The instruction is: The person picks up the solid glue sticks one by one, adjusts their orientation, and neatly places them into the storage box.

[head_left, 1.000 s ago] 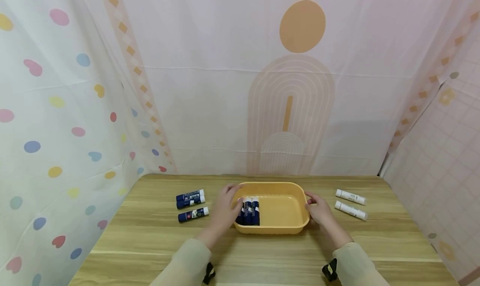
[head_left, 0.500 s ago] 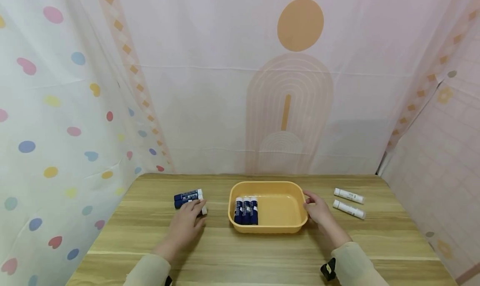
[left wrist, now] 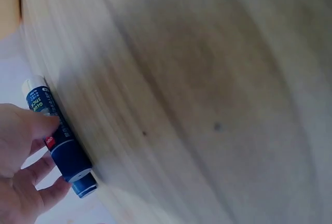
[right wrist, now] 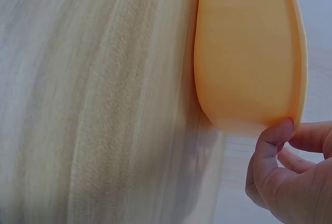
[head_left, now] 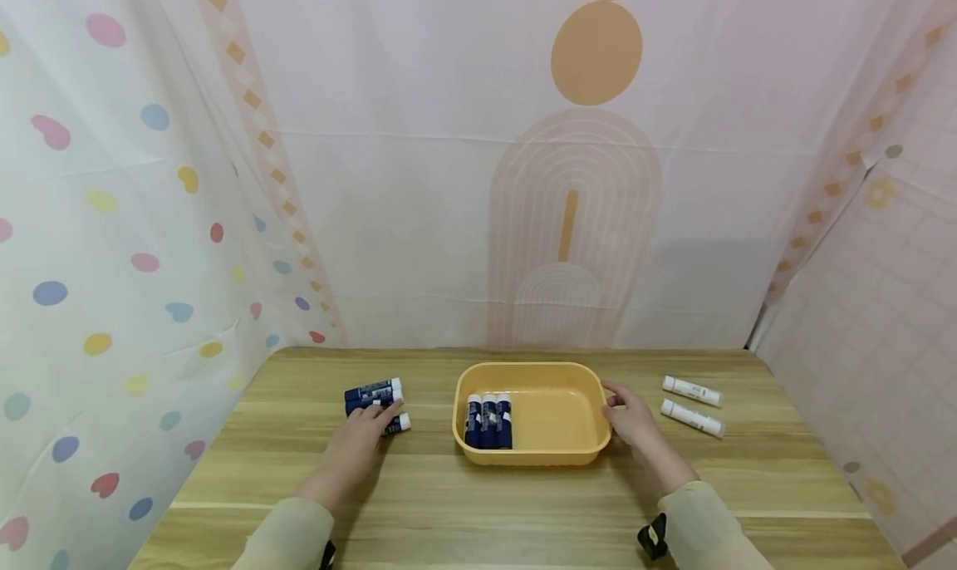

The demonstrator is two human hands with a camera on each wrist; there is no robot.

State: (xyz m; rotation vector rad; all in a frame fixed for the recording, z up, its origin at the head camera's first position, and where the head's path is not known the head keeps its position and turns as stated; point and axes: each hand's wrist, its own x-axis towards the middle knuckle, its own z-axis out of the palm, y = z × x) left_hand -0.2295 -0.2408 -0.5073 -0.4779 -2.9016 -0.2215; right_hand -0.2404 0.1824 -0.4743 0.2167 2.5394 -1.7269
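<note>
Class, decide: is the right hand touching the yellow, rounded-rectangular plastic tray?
Touching: the right wrist view shows the right hand with its fingers meeting the tray at its rim.

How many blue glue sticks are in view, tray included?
6. Three sticks lie side by side at the left end of the yellow tray; two lie together on the table, just past the left hand; one is under that hand, partly covered. More could be hidden there.

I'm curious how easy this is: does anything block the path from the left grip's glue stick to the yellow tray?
Nothing visible lies between the glue stick in the left grip and the yellow tray, though its raised left wall may need clearing.
</note>
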